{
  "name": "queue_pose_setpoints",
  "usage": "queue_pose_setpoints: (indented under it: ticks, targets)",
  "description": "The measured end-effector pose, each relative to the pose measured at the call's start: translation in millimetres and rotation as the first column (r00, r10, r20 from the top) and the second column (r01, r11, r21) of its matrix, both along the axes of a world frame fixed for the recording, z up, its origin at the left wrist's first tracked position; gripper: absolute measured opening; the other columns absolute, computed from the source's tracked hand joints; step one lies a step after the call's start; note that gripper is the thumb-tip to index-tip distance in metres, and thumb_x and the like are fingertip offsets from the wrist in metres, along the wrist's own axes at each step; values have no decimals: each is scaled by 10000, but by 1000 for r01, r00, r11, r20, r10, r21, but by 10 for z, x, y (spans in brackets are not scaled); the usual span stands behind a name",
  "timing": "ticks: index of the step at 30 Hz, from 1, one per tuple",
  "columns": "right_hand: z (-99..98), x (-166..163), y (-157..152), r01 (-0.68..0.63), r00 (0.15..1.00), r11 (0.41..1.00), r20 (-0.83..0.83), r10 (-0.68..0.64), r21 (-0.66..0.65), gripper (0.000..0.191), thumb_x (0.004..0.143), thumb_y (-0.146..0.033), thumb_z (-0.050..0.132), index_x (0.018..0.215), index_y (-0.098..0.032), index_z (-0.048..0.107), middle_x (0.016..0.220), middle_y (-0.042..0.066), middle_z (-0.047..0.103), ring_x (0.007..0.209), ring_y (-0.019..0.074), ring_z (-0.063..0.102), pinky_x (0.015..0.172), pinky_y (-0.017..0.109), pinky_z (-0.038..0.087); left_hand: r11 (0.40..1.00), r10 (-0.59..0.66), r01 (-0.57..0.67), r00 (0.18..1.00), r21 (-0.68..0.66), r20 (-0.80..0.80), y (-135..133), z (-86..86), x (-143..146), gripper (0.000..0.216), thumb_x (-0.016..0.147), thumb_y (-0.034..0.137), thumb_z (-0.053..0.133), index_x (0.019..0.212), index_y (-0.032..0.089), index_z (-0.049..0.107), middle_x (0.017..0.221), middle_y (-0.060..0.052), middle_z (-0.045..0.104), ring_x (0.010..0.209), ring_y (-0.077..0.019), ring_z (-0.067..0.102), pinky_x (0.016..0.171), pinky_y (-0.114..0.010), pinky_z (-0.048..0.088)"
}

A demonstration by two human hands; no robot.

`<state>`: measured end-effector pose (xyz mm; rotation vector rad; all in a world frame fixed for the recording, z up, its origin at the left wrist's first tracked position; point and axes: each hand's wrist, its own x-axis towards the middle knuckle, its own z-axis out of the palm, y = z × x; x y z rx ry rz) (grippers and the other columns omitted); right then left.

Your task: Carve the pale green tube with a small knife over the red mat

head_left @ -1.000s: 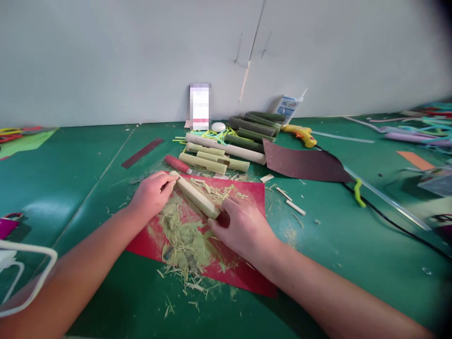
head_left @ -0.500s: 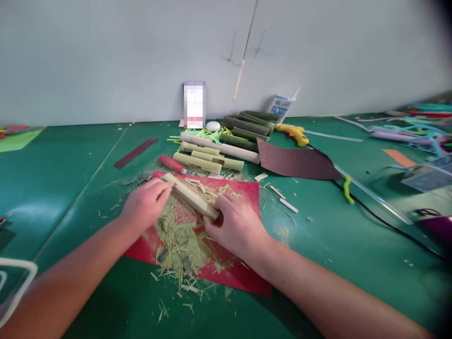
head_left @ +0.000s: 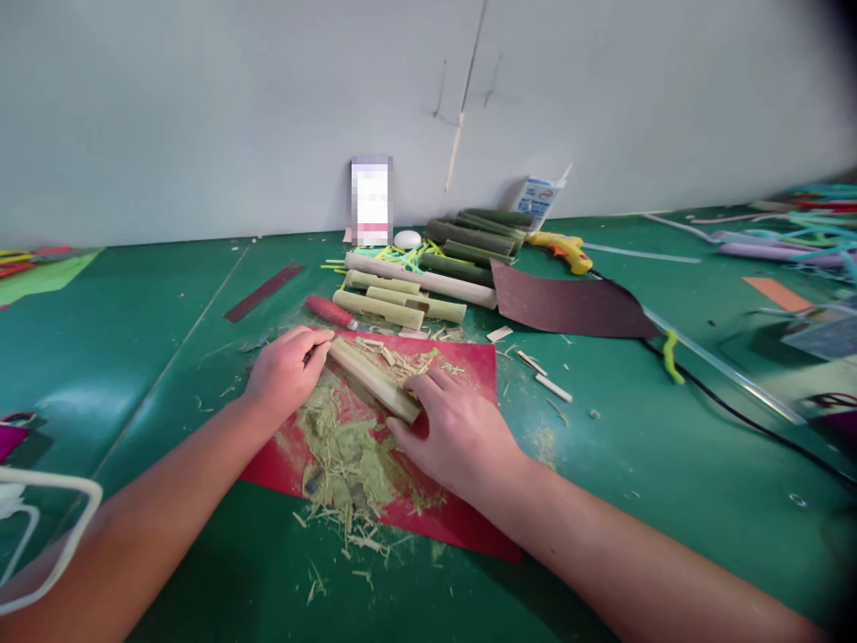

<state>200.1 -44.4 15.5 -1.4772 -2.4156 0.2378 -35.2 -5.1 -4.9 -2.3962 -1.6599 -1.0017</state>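
Note:
A pale peeled bamboo stick lies aslant over a red sheet on the green table. My left hand is closed round the stick's far end. My right hand grips its near end, fingers curled over it. Under and before the stick lies a heap of greenish shavings and dust. What, if anything, sits under my right palm is hidden.
Behind the sheet lie several bamboo pieces, pale and dark green, and a red-handled knife. A dark sandpaper sheet, a yellow glue gun and a black cable are to the right. A white frame is at lower left.
Both hands and the stick keep their place on the red sheet; the stick has shifted slightly along its length. The view has swayed a little.

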Motion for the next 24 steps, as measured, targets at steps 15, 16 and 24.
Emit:
queue_pose_setpoints:
  ticks: [15, 16, 24]
  targets:
    - [-67, -28, 7, -19, 996, 999, -86, 16, -44, 92, 768, -267, 509, 721, -188, 513, 775, 20, 543, 667, 131, 497, 577, 252, 346, 982, -181, 182, 983, -45, 28, -134, 11, 214, 205, 873, 192, 460, 968, 149, 637, 924, -80, 662, 872, -175, 611, 814, -306, 487]
    - [-69, -28, 8, -18, 996, 999, -89, 14, -44, 94, 767, -266, 512, 713, -189, 509, 766, 18, 540, 660, 130, 493, 573, 252, 342, 969, -233, 235, 972, -75, 27, -161, 12, 247, 211, 877, 182, 454, 989, 148, 630, 934, -83, 659, 878, -172, 611, 809, -302, 490]
    - [-78, -13, 9, -25, 993, 998, -116, 19, -54, 85, 770, -247, 511, 708, -190, 504, 767, 15, 539, 668, 128, 495, 582, 247, 338, 988, -153, 153, 988, -34, 7, -162, -8, 204, 199, 880, 196, 462, 945, 140, 642, 906, -83, 654, 862, -175, 609, 808, -314, 489]
